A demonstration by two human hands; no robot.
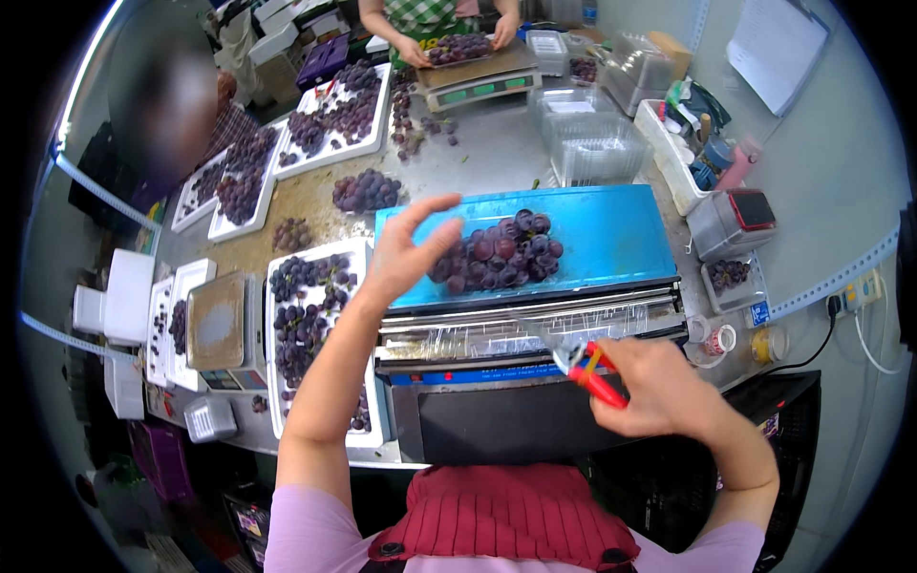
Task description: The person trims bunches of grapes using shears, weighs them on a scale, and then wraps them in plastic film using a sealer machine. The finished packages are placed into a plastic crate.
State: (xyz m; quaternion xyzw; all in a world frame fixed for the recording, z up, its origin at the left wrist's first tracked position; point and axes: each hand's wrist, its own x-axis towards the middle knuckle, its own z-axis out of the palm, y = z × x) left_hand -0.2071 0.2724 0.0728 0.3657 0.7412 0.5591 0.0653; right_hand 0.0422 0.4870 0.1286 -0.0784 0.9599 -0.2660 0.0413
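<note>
I see my left hand (406, 250) spread open, fingers apart, just beside one bunch of dark grapes (501, 252) lying on the blue top (611, 234) of the wrapping machine. My right hand (659, 387) is closed round one pair of red-handled scissors (590, 372), whose blades blur against the clear film (497, 334) at the front edge. Left of the machine sits one white tray of grapes (310, 325), partly hidden by my forearm. The blue top stays bare right of the bunch.

Bright even overhead light, soft shadows, glare on plastic wrap (497, 334), heavy fisheye bend w/ dark corners
</note>
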